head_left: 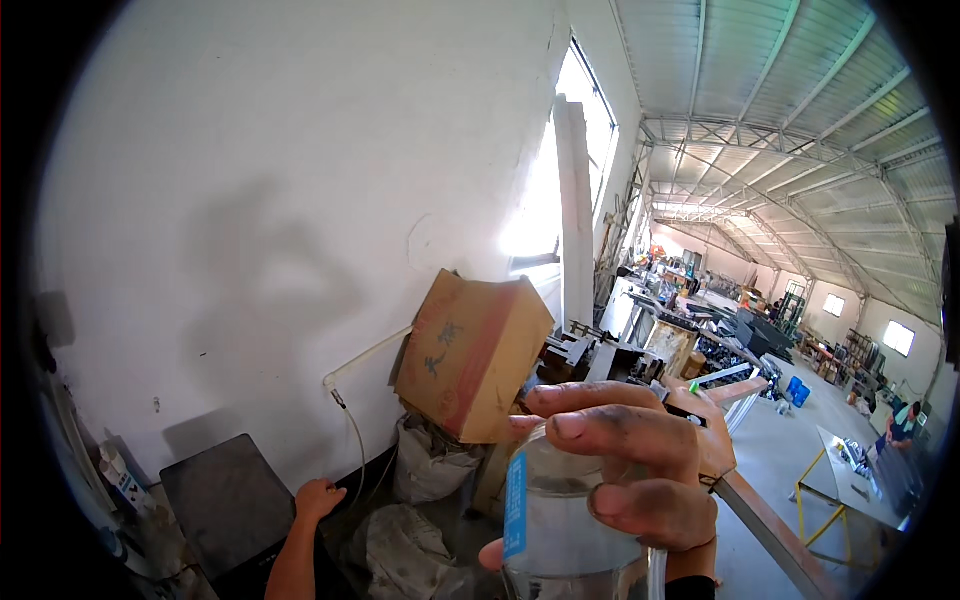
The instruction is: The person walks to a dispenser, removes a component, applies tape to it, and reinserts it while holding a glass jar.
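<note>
Close up at the lower middle, my right hand (650, 460) wraps its fingers over the top and side of a clear jar-like container (565, 550). A blue label shows on the container's left side, and its bottom is cut off by the frame's lower edge. Dark smudges mark the fingers. My left hand (318, 498) is lower and to the left, beside a black box-shaped unit (225, 500) with a flat top. Its fingers look curled closed; whether anything is in them is hidden.
Against the white wall, a tilted cardboard box (470, 355) rests above a pale sack (430, 462), with another sack (405, 550) below. A thin hose (357, 440) hangs by the wall. Beams (770, 520) and cluttered benches stretch rightward; a person (903, 425) is far right.
</note>
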`<action>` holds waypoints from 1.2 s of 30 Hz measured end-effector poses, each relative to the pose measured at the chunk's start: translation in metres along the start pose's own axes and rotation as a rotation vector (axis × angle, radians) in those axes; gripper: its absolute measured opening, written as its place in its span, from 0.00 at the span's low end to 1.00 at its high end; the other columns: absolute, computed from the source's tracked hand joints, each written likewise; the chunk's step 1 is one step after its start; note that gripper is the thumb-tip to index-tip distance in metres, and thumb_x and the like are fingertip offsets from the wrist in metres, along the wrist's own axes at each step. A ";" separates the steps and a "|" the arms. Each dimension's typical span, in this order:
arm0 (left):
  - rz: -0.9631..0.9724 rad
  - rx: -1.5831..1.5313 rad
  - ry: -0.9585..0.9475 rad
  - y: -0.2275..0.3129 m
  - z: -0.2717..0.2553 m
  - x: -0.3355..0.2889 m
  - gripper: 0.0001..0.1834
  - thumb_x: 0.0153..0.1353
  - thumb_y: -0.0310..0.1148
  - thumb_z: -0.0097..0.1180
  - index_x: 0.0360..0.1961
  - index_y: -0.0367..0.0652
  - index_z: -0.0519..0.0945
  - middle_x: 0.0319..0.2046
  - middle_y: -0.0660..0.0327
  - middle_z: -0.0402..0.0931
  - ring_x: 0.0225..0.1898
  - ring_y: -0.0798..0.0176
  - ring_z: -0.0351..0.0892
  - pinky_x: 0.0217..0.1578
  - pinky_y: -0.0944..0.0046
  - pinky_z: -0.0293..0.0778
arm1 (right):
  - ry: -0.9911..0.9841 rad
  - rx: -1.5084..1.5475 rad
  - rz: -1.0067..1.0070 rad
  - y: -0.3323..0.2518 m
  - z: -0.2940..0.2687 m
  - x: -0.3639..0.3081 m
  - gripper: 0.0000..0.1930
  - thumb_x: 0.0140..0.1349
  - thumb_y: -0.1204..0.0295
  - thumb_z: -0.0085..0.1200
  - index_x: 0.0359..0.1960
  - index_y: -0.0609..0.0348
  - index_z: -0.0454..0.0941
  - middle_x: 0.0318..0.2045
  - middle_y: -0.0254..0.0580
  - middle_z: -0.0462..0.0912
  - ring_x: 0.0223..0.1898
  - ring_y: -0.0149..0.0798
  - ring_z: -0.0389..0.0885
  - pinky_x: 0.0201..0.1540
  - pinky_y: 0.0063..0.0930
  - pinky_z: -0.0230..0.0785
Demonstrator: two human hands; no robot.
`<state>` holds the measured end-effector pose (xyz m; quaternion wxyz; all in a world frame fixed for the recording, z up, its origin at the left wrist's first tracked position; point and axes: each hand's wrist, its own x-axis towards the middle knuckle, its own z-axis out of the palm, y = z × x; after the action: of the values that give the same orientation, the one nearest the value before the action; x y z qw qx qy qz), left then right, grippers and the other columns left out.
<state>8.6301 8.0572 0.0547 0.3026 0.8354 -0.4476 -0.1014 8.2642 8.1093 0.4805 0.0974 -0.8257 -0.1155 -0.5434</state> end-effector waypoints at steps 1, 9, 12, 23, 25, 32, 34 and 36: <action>0.014 0.003 0.017 0.000 0.001 0.001 0.26 0.50 0.55 0.58 0.34 0.41 0.83 0.34 0.50 0.80 0.39 0.47 0.78 0.41 0.52 0.73 | -0.013 -0.002 0.001 0.000 -0.001 0.001 0.39 0.39 0.76 0.73 0.53 0.39 0.64 0.52 0.43 0.68 0.53 0.51 0.72 0.48 0.42 0.79; 0.041 -0.019 0.037 -0.002 0.003 0.002 0.26 0.50 0.55 0.58 0.32 0.40 0.84 0.33 0.49 0.80 0.38 0.46 0.78 0.40 0.52 0.73 | -0.042 -0.011 -0.022 0.003 0.000 0.002 0.40 0.39 0.76 0.74 0.54 0.39 0.64 0.52 0.43 0.68 0.53 0.51 0.73 0.48 0.42 0.79; 0.024 -0.014 0.030 0.000 0.001 0.001 0.26 0.50 0.55 0.58 0.32 0.40 0.84 0.33 0.49 0.81 0.38 0.46 0.78 0.41 0.52 0.73 | -0.031 -0.002 -0.039 0.004 0.001 0.002 0.40 0.39 0.76 0.74 0.54 0.39 0.64 0.52 0.43 0.68 0.53 0.51 0.73 0.48 0.42 0.79; 0.003 -0.009 -0.013 -0.001 0.000 0.001 0.27 0.50 0.56 0.57 0.34 0.40 0.84 0.34 0.49 0.81 0.39 0.46 0.78 0.42 0.53 0.73 | -0.028 -0.029 -0.062 0.006 0.005 0.004 0.39 0.38 0.76 0.74 0.53 0.40 0.64 0.51 0.43 0.68 0.52 0.50 0.73 0.48 0.42 0.80; 0.000 -0.009 -0.006 0.001 -0.003 -0.004 0.27 0.50 0.55 0.57 0.35 0.39 0.84 0.34 0.48 0.81 0.40 0.46 0.78 0.42 0.53 0.73 | -0.028 -0.037 -0.076 0.006 0.004 0.006 0.40 0.38 0.76 0.74 0.53 0.41 0.64 0.51 0.43 0.68 0.52 0.50 0.74 0.47 0.42 0.80; -0.002 -0.017 -0.015 0.002 -0.001 0.000 0.27 0.49 0.54 0.58 0.36 0.37 0.83 0.35 0.47 0.81 0.40 0.45 0.79 0.43 0.53 0.73 | -0.006 -0.071 -0.106 -0.002 0.001 0.013 0.41 0.35 0.78 0.75 0.53 0.40 0.64 0.50 0.43 0.69 0.51 0.50 0.74 0.47 0.42 0.80; -0.013 -0.023 -0.021 0.000 0.000 0.000 0.28 0.49 0.54 0.58 0.36 0.37 0.83 0.35 0.47 0.81 0.40 0.45 0.79 0.43 0.54 0.73 | 0.001 -0.048 -0.094 -0.001 0.005 0.013 0.42 0.35 0.78 0.75 0.53 0.40 0.64 0.50 0.43 0.69 0.51 0.50 0.74 0.47 0.43 0.80; -0.007 -0.028 -0.027 0.001 0.001 0.004 0.28 0.49 0.54 0.58 0.36 0.37 0.83 0.36 0.47 0.81 0.41 0.45 0.79 0.43 0.54 0.73 | 0.012 -0.041 -0.084 0.001 0.007 0.014 0.42 0.35 0.78 0.75 0.53 0.40 0.64 0.50 0.43 0.69 0.52 0.50 0.74 0.47 0.43 0.80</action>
<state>8.6314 8.0527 0.0547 0.3079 0.8310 -0.4473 -0.1203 8.2754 8.1116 0.4903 0.0584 -0.8187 -0.1384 -0.5542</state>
